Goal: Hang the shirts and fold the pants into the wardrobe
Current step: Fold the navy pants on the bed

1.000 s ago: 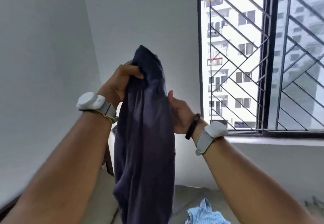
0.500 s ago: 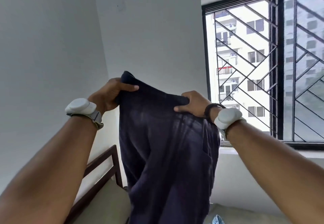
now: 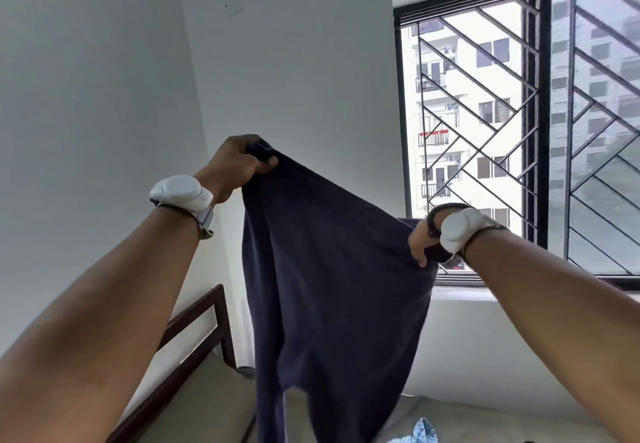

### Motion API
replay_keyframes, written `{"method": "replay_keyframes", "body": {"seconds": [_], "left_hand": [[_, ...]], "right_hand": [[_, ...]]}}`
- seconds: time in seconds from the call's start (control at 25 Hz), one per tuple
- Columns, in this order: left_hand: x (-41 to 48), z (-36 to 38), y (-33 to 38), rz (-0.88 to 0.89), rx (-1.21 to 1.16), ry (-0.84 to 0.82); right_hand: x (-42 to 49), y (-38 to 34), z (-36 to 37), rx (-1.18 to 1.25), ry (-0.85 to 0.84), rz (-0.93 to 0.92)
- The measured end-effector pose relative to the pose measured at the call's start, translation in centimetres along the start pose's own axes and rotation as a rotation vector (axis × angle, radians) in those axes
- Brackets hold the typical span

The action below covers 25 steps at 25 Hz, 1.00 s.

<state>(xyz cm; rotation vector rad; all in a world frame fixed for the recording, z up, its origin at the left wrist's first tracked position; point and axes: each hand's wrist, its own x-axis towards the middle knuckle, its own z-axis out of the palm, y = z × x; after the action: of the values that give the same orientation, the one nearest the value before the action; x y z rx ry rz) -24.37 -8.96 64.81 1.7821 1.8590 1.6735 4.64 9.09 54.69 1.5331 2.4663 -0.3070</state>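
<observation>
**Dark pants held up by the waistband over the bed**

The navy pants (image 3: 329,286) hang in the air in front of the person, with the top edge stretched between both hands and the legs dropping toward the bed (image 3: 194,404) below. The cloth sags in a shallow curve between the two grips and falls in loose vertical folds, so it looks thin, soft and light, with no stiffness of its own. It will probably drape wherever it is let go and crease easily. It does not look slippery or fragile. The two ends of the waistband seem the sensible places to hold it, because from there the legs hang straight and can be brought together for a fold.

The left hand (image 3: 239,165) is raised higher, its fingers curled tightly round a bunched end of the waistband. The right hand (image 3: 420,241) sits lower and further out. It pinches the other end with the thumb in front, and its fingers are mostly hidden behind the cloth. Both arms are stretched forward and up, well apart, and each wrist carries a white band (image 3: 180,193).

A wooden frame (image 3: 194,325) runs along the bed's left edge. A light blue patterned garment (image 3: 420,432) lies on the bed near its front edge, just beside the hanging legs. A barred window (image 3: 519,131) fills the wall to the right.
</observation>
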Motion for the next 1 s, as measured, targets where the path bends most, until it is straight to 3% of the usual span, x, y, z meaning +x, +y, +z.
{"method": "replay_keyframes", "body": {"seconds": [0.12, 0.16, 0.2, 0.28, 0.32, 0.4, 0.44, 0.52, 0.64, 0.72, 0.8, 0.92, 1.0], "left_hand": [[0.1, -0.9, -1.4, 0.011, 0.086, -0.006], [0.0, -1.4, -2.1, 0.001, 0.107, -0.001], [0.0, -1.7, -2.8, -0.002, 0.122, 0.005], [0.3, -1.5, -3.5, 0.017, 0.102, 0.033], [0.4, -1.1, -3.5, 0.021, 0.079, 0.062], [1.0, -0.4, -3.5, 0.007, 0.041, 0.145], [1.5, -0.2, -3.6, -0.009, 0.027, 0.187], [2.3, 0.0, -3.8, -0.047, 0.005, 0.303], [3.1, 0.7, -3.8, -0.155, -0.111, 0.548], [3.2, 1.1, -3.2, -0.199, -0.203, 0.626], [3.1, 1.1, -2.5, -0.205, -0.248, 0.654], [3.3, -0.1, -3.1, -0.212, -0.259, 0.701], [3.0, -0.4, -3.2, -0.237, -0.311, 0.694]], "right_hand": [[-0.5, 2.1, -1.4, 0.964, 0.171, 0.085], [-0.3, 3.0, -1.8, 1.119, 0.335, 0.127], [-0.6, 3.4, -2.2, 1.037, 0.571, 0.187], [-0.2, 4.0, -2.2, 0.574, 1.03, 0.309], [0.1, 3.9, -2.1, 0.43, 1.176, 0.307], [0.9, 4.1, -2.4, 0.449, 1.318, 0.246], [1.2, 4.3, -2.8, 0.549, 1.323, 0.227], [1.5, 4.6, -4.1, 0.91, 1.173, 0.125], [0.2, 3.6, -4.8, 1.494, 0.809, -0.357], [0.0, 2.9, -4.6, 1.538, 0.629, -0.635], [0.9, 2.6, -4.3, 1.389, 0.696, -0.638], [2.3, 3.6, -4.4, 1.262, 1.068, -0.351], [3.3, 3.6, -4.5, 1.195, 1.082, -0.293]]}}
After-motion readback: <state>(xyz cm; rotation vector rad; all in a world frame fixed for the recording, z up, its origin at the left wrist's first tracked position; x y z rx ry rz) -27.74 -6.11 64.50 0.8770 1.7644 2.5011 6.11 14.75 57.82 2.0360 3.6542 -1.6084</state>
